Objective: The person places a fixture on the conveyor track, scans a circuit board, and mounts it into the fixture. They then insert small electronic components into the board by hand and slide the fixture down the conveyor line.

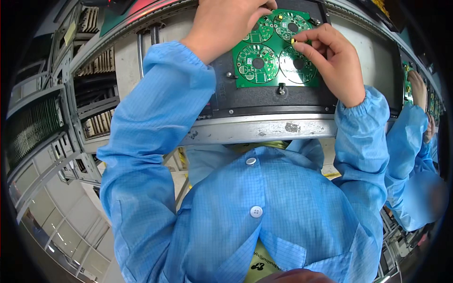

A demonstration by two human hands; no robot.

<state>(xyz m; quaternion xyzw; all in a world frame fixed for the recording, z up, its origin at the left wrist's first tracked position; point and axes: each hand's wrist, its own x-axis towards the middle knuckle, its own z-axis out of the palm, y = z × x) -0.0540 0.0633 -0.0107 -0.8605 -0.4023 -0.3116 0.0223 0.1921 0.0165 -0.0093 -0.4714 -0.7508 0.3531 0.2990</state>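
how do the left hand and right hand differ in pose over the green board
The left hand lies flat, covering the green four-circle circuit board's upper-left corner. The right hand is curled, fingers pinching a small yellow part. Both wear blue sleeves and touch the board.

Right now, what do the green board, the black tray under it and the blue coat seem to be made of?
Green board: looks like rigid circuit-board laminate, glossy green with printed circular patterns and holes. Black tray: matte, hard, probably plastic or coated metal; can't tell which. Blue coat: thin woven fabric with a fine grid, creased, with buttons.
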